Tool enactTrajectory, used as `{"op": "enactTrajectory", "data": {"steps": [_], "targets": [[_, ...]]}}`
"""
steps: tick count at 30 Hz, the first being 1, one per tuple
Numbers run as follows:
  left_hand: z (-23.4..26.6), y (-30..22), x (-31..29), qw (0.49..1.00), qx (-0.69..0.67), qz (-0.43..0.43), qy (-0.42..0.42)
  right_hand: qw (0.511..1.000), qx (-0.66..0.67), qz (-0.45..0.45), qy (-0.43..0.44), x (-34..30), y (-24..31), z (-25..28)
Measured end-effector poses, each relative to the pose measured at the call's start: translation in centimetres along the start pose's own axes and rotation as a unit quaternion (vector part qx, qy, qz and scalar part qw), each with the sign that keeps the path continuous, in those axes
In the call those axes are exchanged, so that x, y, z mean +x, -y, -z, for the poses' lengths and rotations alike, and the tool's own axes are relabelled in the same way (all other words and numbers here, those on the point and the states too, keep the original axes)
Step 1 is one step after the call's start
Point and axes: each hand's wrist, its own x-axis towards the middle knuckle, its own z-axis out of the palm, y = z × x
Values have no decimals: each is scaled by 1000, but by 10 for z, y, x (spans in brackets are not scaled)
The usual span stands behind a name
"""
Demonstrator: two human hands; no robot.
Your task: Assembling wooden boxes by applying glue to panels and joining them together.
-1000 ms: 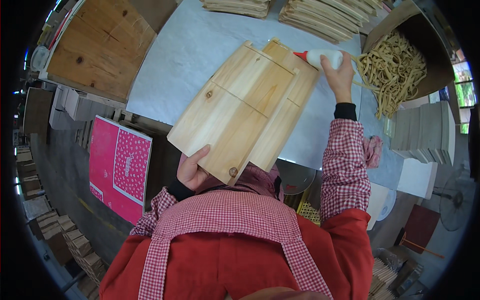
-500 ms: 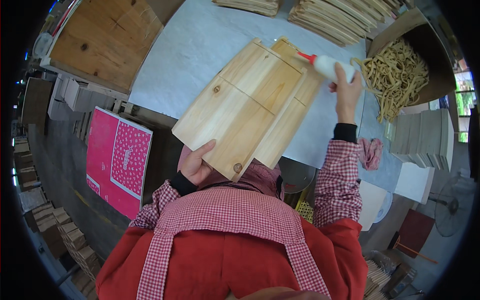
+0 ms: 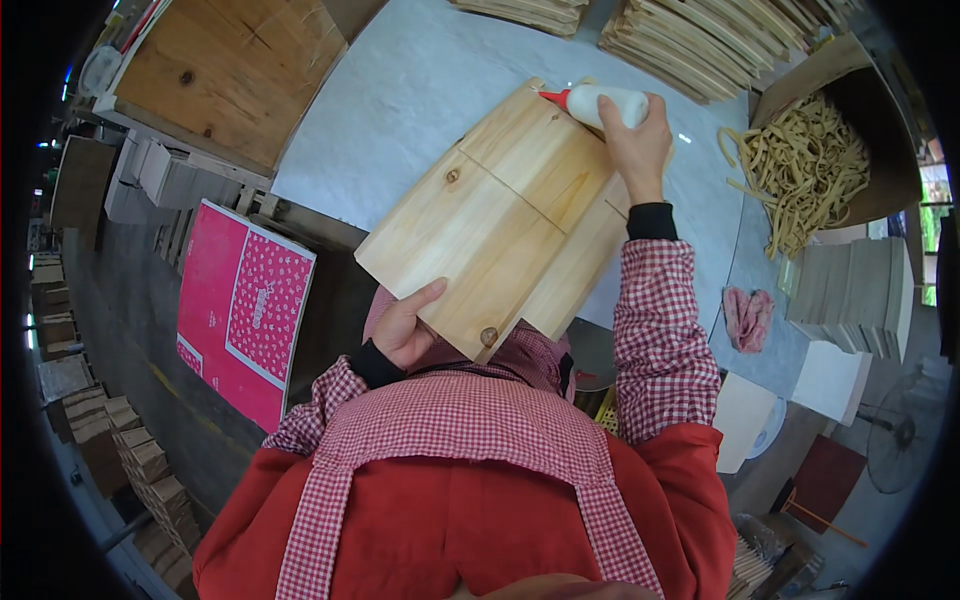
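A pale wooden panel [image 3: 480, 215] with grooves across it and a few knots lies tilted before me, overlapping a second wooden panel [image 3: 572, 285] beneath. My left hand [image 3: 408, 325] grips its near left edge, thumb on top, fingers out of sight under the wood. In my right hand [image 3: 638, 140] is a white squeeze bottle [image 3: 610, 106] with a red nozzle, held on its side. The nozzle tip points left at the groove near the top panel's far end; whether it touches the wood I cannot tell.
The panels rest partly on a pale worktop [image 3: 370, 130]. Stacked wooden boards [image 3: 690, 45] stand at its far side. A box of tan rubber strips [image 3: 810, 160] is at the right, with a pink cloth [image 3: 746, 318] nearer. A pink printed carton [image 3: 245, 310] and a wooden crate [image 3: 225, 85] stand left.
My right hand has moved left with the bottle, bringing the red nozzle from the lower panel's far end to the top panel's far left end. My left hand keeps its hold on the panel.
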Motion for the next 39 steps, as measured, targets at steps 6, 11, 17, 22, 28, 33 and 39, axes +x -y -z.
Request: {"op": "enactTrajectory", "data": {"steps": [6, 11, 17, 22, 28, 33, 39], "targets": [[0, 0, 2, 1000, 5, -13, 2, 998, -46, 42, 10, -11, -17, 65], [0, -1, 2, 1000, 0, -21, 10, 993, -105, 50, -11, -29, 2, 103], [5, 0, 5, 999, -5, -16, 41, 981, 117, -146, 46, -61, 33, 72], [1, -1, 4, 999, 4, -8, 37, 988, 121, -61, 73, -95, 38, 4], [10, 1, 7, 999, -21, 10, 38, 994, 69, 9, 81, -100, 65, -13], [9, 1, 7, 998, -34, 19, 42, 994, 33, 59, 90, -100, 64, 14], [-1, -1, 5, 998, -52, 3, 21, 994, -20, 69, 81, -114, 53, 79]]}}
